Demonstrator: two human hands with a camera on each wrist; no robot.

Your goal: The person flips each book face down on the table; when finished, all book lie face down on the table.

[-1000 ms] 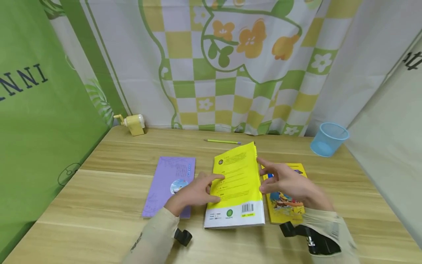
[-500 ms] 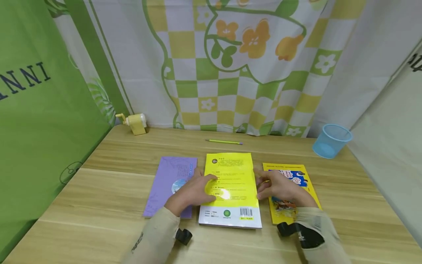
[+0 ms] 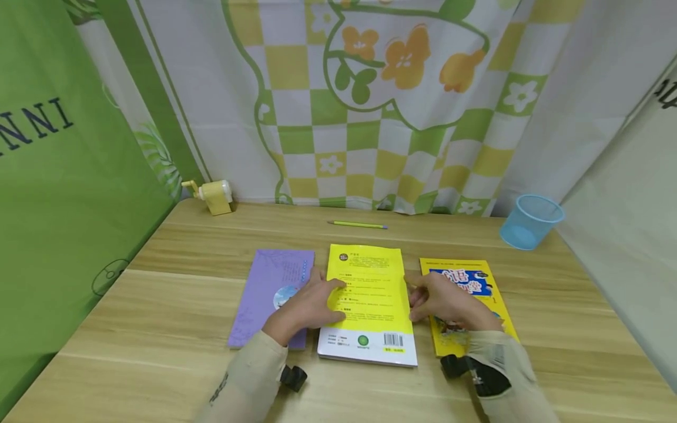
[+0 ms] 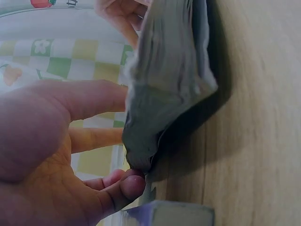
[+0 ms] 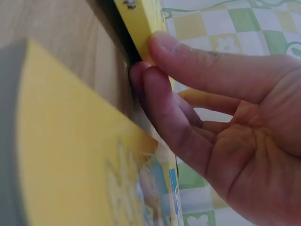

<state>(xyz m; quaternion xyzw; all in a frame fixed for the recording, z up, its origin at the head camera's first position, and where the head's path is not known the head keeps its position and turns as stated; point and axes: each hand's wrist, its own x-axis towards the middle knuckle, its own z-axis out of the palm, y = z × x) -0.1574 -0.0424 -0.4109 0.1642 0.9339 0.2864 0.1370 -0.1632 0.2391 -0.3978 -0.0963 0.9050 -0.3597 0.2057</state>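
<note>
Between both hands a thick yellow paperback book (image 3: 370, 294) lies back cover up, its white band and barcode at the near end. My left hand (image 3: 312, 302) grips its left edge, thumb and index finger on the cover. The left wrist view shows the page block (image 4: 164, 56) with other fingertips curled at its lower edge. My right hand (image 3: 452, 302) pinches the right edge, thumb at the cover and fingers curled low against the spine (image 5: 141, 23). Partly under the left hand in view is a purple book (image 3: 256, 299); a second yellow book (image 3: 473, 283), with a blue title, lies under the right.
A yellow-green pencil (image 3: 359, 224) lies behind the books. At the back left stands a yellow pencil sharpener (image 3: 217, 197) with a crank; a blue mesh cup (image 3: 523, 226) is at the back right. Curtains hang behind the wooden table (image 3: 158, 317).
The middle yellow book, tilted with its right edge raised a second ago, has come down flat. My right hand has lowered with it; my left hand has hardly moved.
</note>
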